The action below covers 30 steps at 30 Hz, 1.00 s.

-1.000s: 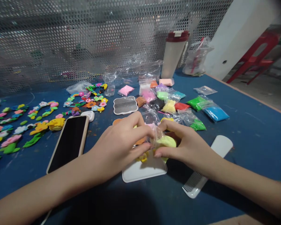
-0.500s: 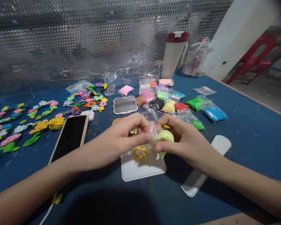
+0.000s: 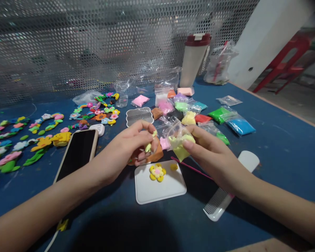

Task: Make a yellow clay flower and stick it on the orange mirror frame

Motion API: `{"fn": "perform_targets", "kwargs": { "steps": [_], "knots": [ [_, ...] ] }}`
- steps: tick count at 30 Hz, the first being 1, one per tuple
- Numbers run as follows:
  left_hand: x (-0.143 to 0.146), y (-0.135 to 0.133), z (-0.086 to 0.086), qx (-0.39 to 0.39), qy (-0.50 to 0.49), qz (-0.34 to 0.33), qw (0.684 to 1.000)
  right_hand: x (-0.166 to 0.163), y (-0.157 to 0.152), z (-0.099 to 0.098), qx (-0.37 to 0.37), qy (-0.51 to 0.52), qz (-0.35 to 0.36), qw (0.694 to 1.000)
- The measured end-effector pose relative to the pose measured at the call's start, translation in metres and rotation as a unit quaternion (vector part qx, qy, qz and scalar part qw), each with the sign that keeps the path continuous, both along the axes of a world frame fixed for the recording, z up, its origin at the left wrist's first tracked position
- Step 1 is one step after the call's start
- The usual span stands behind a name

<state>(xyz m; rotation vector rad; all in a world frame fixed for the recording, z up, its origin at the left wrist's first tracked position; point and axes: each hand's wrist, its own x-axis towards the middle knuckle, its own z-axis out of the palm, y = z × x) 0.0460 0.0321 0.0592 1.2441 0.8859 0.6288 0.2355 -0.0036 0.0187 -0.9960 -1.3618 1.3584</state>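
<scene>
Pale yellow modelling clay (image 3: 148,147) is pinched between the fingers of my left hand (image 3: 136,143). My right hand (image 3: 207,147) grips a clear plastic bag of pale yellow clay (image 3: 181,148), its opening facing left. Below both hands lies a white board (image 3: 157,190) bearing a yellow clay flower (image 3: 157,172) with a pink centre. Beside the flower sits a small darker yellow lump (image 3: 174,167). An orange-brown packet (image 3: 157,153) rests behind the board, partly hidden by my left hand. A pink piece (image 3: 164,143) shows between the hands.
A phone (image 3: 80,148) and several clay-decorated items (image 3: 59,139) lie left. Clay packets (image 3: 190,118) and a mirror-like plate (image 3: 139,116) are behind. A white comb (image 3: 232,185) and a thin pink stick (image 3: 191,168) lie right. A tumbler (image 3: 194,61) stands near the mesh.
My hands have drawn apart from over the board. My left hand now holds a separate bit of pale yellow clay, and the bag stays in my right hand. The flower is fully uncovered.
</scene>
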Motion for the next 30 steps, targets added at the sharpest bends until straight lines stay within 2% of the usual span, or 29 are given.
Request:
{"fn": "perform_targets", "kwargs": {
  "steps": [3, 7, 13, 15, 19, 26, 30],
  "knots": [
    [-0.002, 0.001, -0.001, -0.028, -0.032, -0.025, 0.999, 0.001, 0.001, 0.0, 0.004, -0.006, -0.025, 1.0],
    [-0.003, 0.001, -0.005, -0.046, -0.025, -0.044, 0.998, 0.001, 0.002, 0.0, 0.003, -0.013, -0.031, 0.999],
    [-0.001, -0.002, -0.009, -0.012, 0.0, -0.058, 0.998, 0.0, 0.003, -0.001, 0.006, -0.006, -0.041, 0.999],
    [0.0, -0.005, -0.009, 0.017, 0.045, -0.081, 0.996, -0.001, 0.003, -0.001, 0.001, 0.014, -0.038, 0.999],
    [0.002, -0.01, -0.007, 0.132, 0.146, -0.118, 0.973, -0.004, 0.001, -0.001, 0.0, 0.026, -0.01, 1.0],
    [-0.005, -0.003, 0.006, 0.241, 0.208, -0.058, 0.946, 0.004, 0.005, 0.004, 0.005, -0.056, 0.019, 0.998],
    [-0.012, 0.001, 0.017, 0.253, 0.195, -0.094, 0.943, 0.012, 0.011, 0.013, -0.037, -0.045, 0.121, 0.991]
  ]
}}
